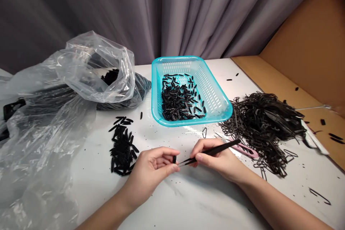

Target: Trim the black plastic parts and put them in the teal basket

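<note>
Between the thumb and forefinger of my left hand (153, 167) is a small black oblong piece (174, 159), held upright. My right hand (215, 156) grips black tweezers (215, 150), their thin tips pointing left, close to the piece; whether they touch it I cannot tell. Left of my left hand lies a loose pile of similar black pieces (122, 149) on the white table. Beyond both hands stands a turquoise plastic basket (192, 123), with many more black pieces (178, 102) in it.
A clear plastic bag (91, 93) with black pieces inside spreads over the left. On the right lies a tangled heap of thin black loops (264, 122), a pink-handled tool (246, 150) beside it. Grey curtains (175, 14) hang behind; a brown board (309, 43) stands at right.
</note>
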`<state>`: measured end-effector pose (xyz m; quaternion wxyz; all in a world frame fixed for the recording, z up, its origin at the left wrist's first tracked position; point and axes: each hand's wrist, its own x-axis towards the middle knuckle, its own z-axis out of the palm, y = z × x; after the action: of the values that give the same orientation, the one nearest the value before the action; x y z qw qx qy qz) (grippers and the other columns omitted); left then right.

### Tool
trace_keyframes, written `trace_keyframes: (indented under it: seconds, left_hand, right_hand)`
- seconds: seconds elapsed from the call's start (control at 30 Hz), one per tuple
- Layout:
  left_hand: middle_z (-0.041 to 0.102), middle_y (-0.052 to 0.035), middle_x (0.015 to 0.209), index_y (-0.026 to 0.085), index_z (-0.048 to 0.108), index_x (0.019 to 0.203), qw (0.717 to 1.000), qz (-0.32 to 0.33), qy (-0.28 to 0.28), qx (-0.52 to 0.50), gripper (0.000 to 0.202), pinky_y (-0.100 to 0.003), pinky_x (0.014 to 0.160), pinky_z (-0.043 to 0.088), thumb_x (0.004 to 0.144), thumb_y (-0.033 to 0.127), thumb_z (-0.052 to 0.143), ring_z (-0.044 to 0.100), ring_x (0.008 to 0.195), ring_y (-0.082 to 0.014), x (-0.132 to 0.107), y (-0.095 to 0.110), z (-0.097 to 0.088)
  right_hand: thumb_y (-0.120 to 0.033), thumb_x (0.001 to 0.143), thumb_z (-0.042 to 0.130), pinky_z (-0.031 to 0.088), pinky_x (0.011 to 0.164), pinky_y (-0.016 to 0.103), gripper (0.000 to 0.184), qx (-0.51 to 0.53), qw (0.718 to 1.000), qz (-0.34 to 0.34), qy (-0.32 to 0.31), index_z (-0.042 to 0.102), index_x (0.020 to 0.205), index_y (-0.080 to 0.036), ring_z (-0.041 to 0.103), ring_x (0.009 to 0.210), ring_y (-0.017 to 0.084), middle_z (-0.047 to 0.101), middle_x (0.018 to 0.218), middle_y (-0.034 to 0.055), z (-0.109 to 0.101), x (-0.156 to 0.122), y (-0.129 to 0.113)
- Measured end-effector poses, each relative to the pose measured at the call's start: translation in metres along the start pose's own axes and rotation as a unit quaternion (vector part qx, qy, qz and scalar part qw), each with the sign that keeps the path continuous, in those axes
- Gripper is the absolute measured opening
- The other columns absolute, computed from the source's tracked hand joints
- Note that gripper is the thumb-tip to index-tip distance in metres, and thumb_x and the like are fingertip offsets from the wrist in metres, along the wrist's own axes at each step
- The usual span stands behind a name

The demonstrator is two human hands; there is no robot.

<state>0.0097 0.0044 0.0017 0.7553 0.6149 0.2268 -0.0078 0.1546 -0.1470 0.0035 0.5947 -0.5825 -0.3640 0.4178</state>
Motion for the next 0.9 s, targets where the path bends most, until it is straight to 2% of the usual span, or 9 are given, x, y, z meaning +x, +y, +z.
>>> trace_keyframes:
  seconds: [0.1,0.23,0.3,0.43,0.6,0.77,0.9]
  left_hand:
    - [0.066,-0.0020,0.079,0.020,0.066,0.095,1.000,0.001,0.008,0.010,0.025,-0.027,0.072,0.050,0.071,0.019,0.069,0.062,0.075,-0.0154,-0.0006,-0.0011,0.0001]
    - [0.064,-0.0006,0.075,0.019,0.067,0.093,1.000,0.007,0.019,0.010,0.026,-0.024,0.069,0.049,0.068,0.017,0.071,0.060,0.072,-0.0133,-0.0013,-0.0015,0.0006]
    - [0.064,-0.0007,0.075,0.019,0.066,0.093,1.000,0.003,0.024,0.009,0.026,-0.024,0.069,0.049,0.068,0.018,0.072,0.059,0.071,-0.0132,-0.0012,-0.0009,0.0009]
    - [0.065,-0.0019,0.076,0.018,0.066,0.095,1.000,-0.008,0.027,0.012,0.027,-0.024,0.069,0.049,0.068,0.018,0.072,0.060,0.072,-0.0132,-0.0007,0.0011,0.0012]
    - [0.064,-0.0006,0.072,0.017,0.066,0.093,1.000,-0.010,0.029,-0.008,0.028,-0.024,0.067,0.050,0.066,0.017,0.072,0.062,0.068,-0.0130,-0.0008,0.0033,0.0011]
    - [0.065,-0.0020,0.074,0.015,0.065,0.093,0.999,-0.017,0.037,-0.004,0.028,-0.025,0.068,0.050,0.066,0.017,0.072,0.062,0.069,-0.0138,-0.0009,0.0052,0.0011]
    - [0.065,-0.0021,0.076,0.016,0.065,0.094,0.999,-0.017,0.029,-0.006,0.027,-0.025,0.070,0.050,0.068,0.017,0.071,0.063,0.070,-0.0140,-0.0011,0.0051,0.0004]
  right_hand:
    - [-0.020,0.080,0.061,0.047,0.060,0.018,0.007,0.009,1.000,-0.010,0.008,0.065,0.079,-0.015,0.061,0.065,0.010,0.067,0.069,0.0022,-0.0002,0.0002,0.0011]
    - [-0.019,0.078,0.062,0.048,0.065,0.020,0.008,-0.004,1.000,-0.010,-0.017,0.065,0.085,-0.017,0.062,0.073,0.011,0.068,0.081,0.0032,0.0010,-0.0010,0.0001]
    - [-0.018,0.079,0.061,0.048,0.065,0.020,0.006,-0.031,0.999,-0.010,-0.016,0.064,0.084,-0.017,0.061,0.073,0.011,0.067,0.080,0.0028,0.0002,-0.0023,-0.0007]
    - [-0.015,0.078,0.060,0.047,0.063,0.020,0.007,-0.083,0.995,-0.043,0.025,0.065,0.082,-0.018,0.061,0.071,0.011,0.067,0.078,0.0023,-0.0025,-0.0046,-0.0013]
    - [-0.020,0.080,0.061,0.048,0.066,0.024,0.010,-0.093,0.993,-0.071,-0.019,0.067,0.088,-0.017,0.062,0.075,0.013,0.067,0.083,0.0044,-0.0006,-0.0051,-0.0017]
    - [-0.020,0.082,0.059,0.047,0.065,0.022,0.008,-0.123,0.990,-0.069,0.024,0.066,0.084,-0.017,0.062,0.073,0.012,0.067,0.080,0.0033,-0.0007,-0.0066,-0.0037]
    - [-0.021,0.082,0.059,0.047,0.068,0.024,0.009,-0.120,0.989,-0.080,0.007,0.064,0.088,-0.018,0.061,0.076,0.013,0.067,0.084,0.0036,-0.0001,-0.0075,-0.0044]
